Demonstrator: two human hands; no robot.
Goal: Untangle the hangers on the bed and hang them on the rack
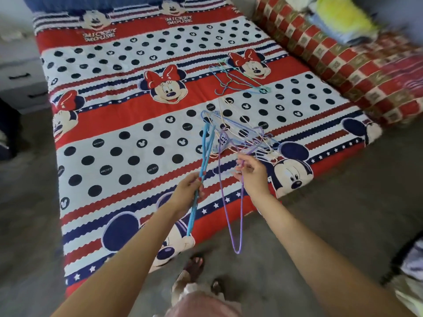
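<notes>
Our left hand (pixel 188 187) grips the blue hangers (pixel 204 156), our right hand (pixel 251 173) pinches the purple hanger (pixel 229 216); pulling hard may drag the tangle (pixel 242 136) just beyond off the bed (pixel 128 124).

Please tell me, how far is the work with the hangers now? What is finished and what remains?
Nothing looks finished: no rack is in view. In hand: the left hand grips blue hangers, and the right hand pinches a purple hanger, which hangs toward the floor. Both still lead into the tangled pile on the bed. Left: that pile and a second cluster farther up the bed.
</notes>
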